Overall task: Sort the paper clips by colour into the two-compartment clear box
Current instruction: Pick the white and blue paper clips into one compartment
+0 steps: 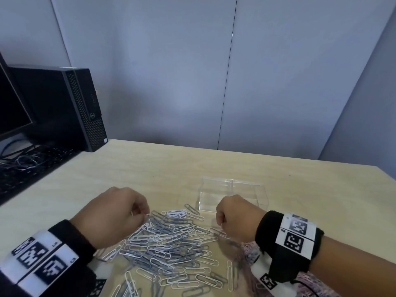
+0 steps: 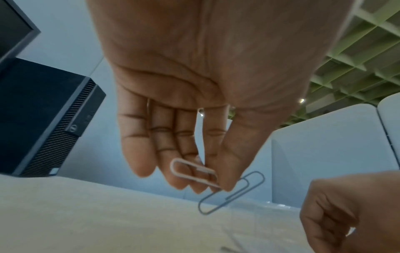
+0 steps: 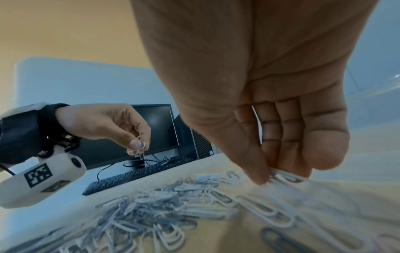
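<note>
Both grips pinch wire clips: the left hand (image 2: 194,95) holds a white clip (image 2: 192,172) and a grey clip (image 2: 232,192) between thumb and fingertips, while the right hand (image 3: 270,106) pinches white clips (image 3: 283,176) at the heap's edge. Mixed grey and white paper clips (image 1: 169,243) lie tangled on the pale wooden table (image 1: 150,168). Just beyond the right hand stands the clear box (image 1: 232,194), its divider visible from the head view only. A black computer tower (image 1: 70,106), monitor (image 3: 138,133) and keyboard (image 3: 134,174) sit far left.
</note>
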The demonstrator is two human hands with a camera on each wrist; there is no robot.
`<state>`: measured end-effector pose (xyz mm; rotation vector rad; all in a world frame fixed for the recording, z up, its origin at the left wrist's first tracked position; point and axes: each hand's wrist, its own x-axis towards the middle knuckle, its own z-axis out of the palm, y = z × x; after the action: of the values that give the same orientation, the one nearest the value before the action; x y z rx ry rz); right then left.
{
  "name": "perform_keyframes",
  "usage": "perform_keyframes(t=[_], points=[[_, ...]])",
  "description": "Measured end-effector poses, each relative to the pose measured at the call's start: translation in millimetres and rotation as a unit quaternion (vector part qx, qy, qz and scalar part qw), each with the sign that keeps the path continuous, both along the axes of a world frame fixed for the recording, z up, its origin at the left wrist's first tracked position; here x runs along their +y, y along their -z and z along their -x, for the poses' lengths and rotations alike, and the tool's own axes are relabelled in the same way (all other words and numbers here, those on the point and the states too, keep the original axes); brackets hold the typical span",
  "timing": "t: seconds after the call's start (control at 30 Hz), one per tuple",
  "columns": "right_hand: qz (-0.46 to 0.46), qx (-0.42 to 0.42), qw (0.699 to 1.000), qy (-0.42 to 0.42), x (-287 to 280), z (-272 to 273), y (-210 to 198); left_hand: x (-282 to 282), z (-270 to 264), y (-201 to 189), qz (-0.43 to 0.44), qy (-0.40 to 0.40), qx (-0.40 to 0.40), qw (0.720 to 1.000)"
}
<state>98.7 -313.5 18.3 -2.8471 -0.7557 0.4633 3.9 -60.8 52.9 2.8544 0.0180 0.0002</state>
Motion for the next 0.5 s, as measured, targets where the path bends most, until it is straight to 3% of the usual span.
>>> perform_keyframes(t=[0.27, 0.5], points=[[-0.122, -0.007, 0.992, 0.041, -20.3, -6.7, -9.3, -64.9, -75.4, -11.7, 0.032, 0.049, -0.084, 0.995], [-0.219, -0.053, 0.971, 0.079, -29.3, -15.6, -23.8, -96.0, -124.9, 8.9, -0.026, 0.089, -0.048, 0.995]])
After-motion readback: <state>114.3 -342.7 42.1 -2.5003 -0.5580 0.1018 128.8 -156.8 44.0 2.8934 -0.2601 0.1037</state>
